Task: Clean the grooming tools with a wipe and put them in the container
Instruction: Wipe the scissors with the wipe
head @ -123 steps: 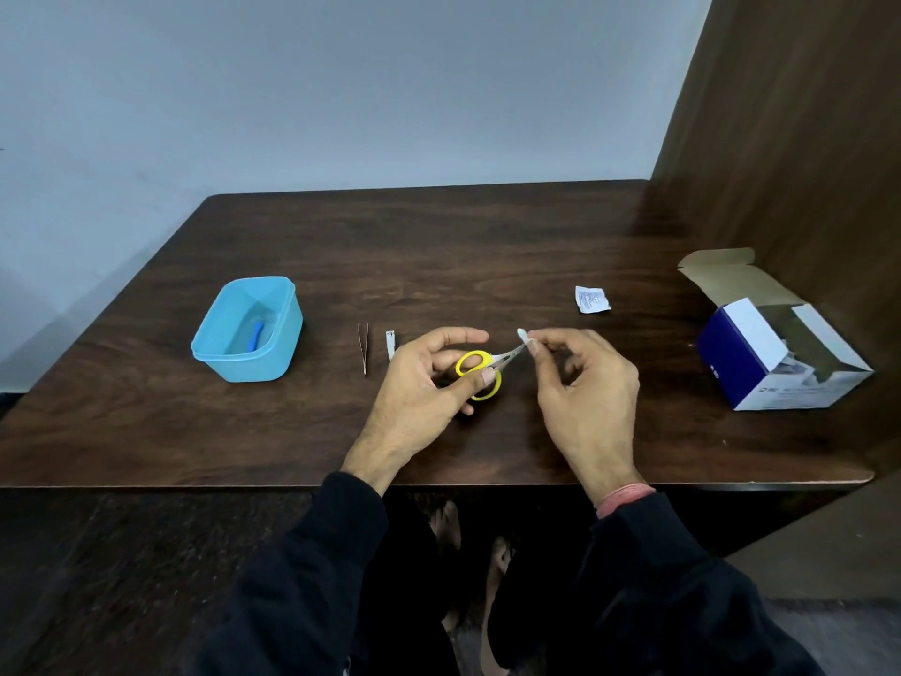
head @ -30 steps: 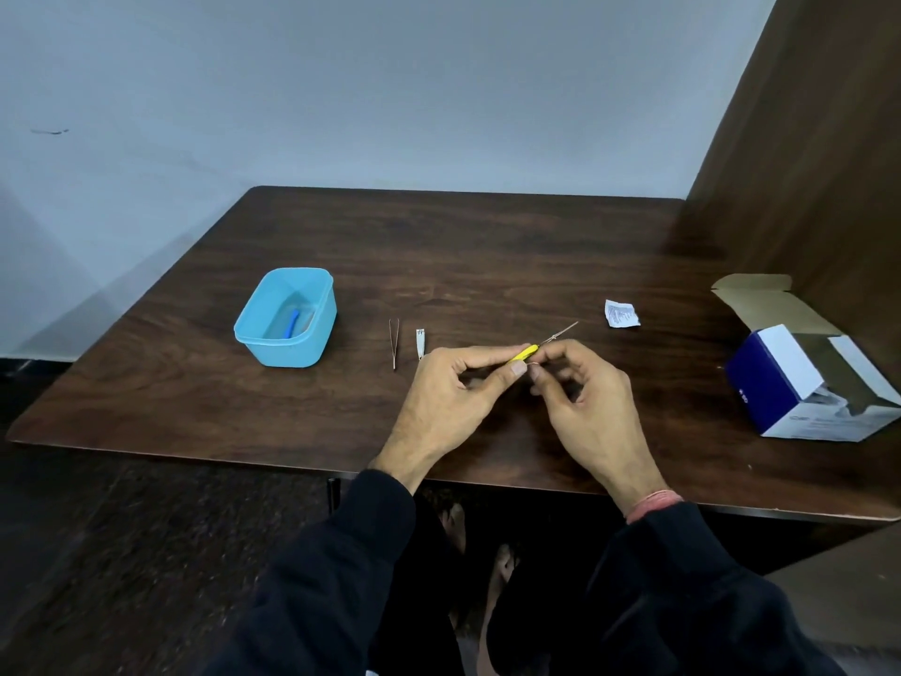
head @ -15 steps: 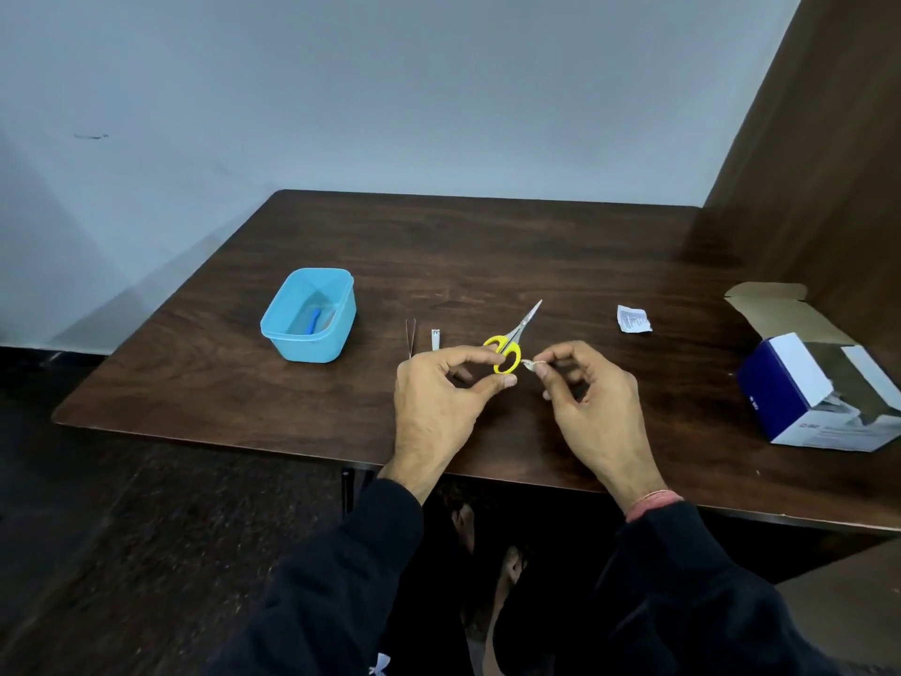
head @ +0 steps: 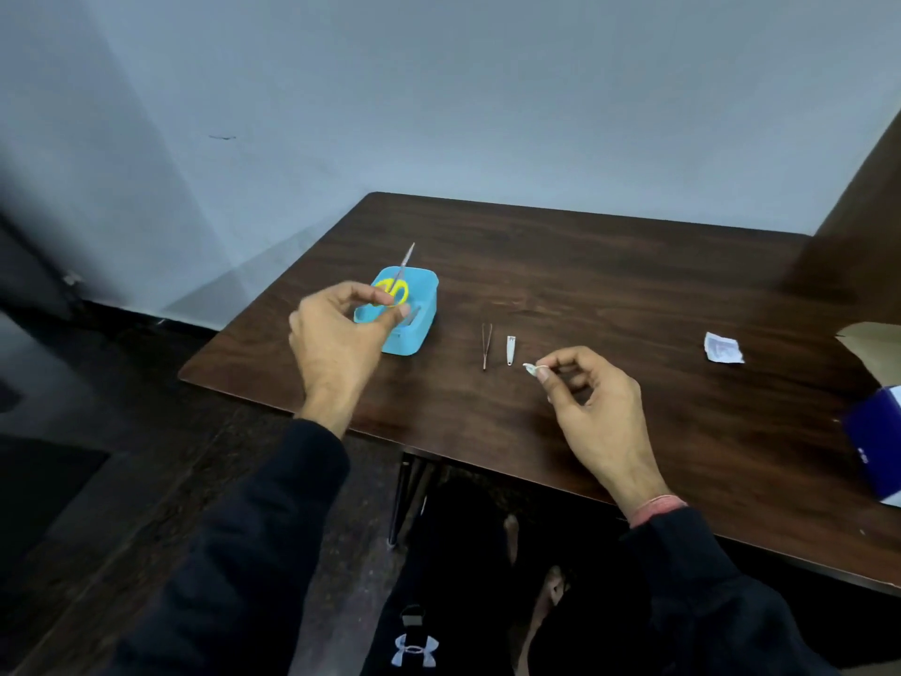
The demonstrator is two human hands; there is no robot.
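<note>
My left hand [head: 336, 334] holds the yellow-handled scissors [head: 396, 285] by the handles, just above the light blue container [head: 423, 312] near the table's left edge; the blades point up and away. My right hand [head: 590, 397] pinches a small folded white wipe [head: 530, 368] between thumb and forefinger, a little above the table. On the table between my hands lie thin tweezers [head: 486, 344] and a small nail clipper [head: 510, 349], side by side.
A torn white wipe sachet [head: 723, 348] lies to the right. An open blue and white cardboard box [head: 872, 431] sits at the right edge. A wooden panel [head: 858, 212] bounds the table's right side. The table's near edge [head: 487, 456] is close to my body.
My left hand has carried the scissors left from the table's middle to above the blue container. My right hand stayed near the middle with the wipe. The camera has turned left.
</note>
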